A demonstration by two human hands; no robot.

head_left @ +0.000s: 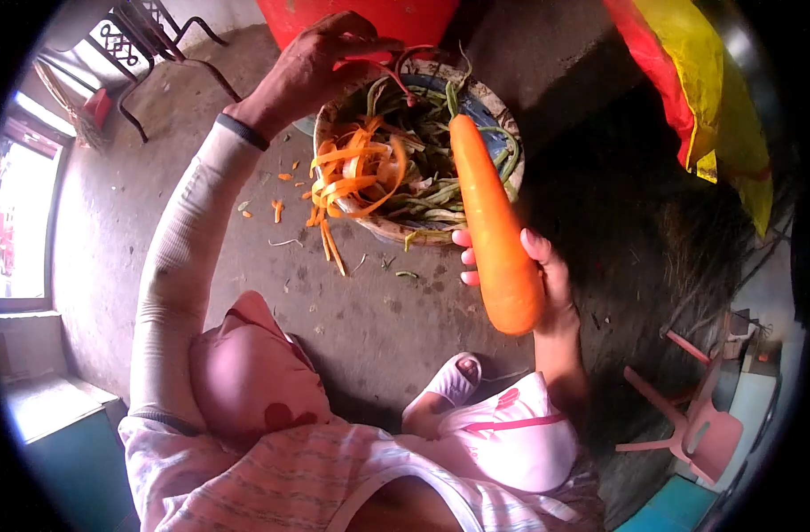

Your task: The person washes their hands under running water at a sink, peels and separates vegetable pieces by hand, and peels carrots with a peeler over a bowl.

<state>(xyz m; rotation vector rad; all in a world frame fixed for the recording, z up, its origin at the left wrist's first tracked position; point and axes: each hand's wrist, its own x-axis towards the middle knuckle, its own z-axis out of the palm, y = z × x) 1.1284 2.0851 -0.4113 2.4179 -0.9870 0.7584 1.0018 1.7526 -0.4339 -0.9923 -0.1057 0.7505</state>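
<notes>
A smooth, glossy orange carrot (494, 222) tapers to a green stem (452, 99); ribbon-like peelings (361, 177) and limp stalks (432, 215) fill a round basin (440, 238). The right hand (557, 284) is clamped around the carrot's thick end, the tip over the basin's right side; whether the left hand (321, 66), by the far-left rim, grips anything cannot be told. The basin stands on stained floor (272, 213)

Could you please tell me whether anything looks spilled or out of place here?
Yes, mildly: small orange scraps lie on the floor beside the basin, and some peel strips hang over its side, which looks untidy because most scraps are inside. The carrot in the right hand shows no visible damage.
</notes>
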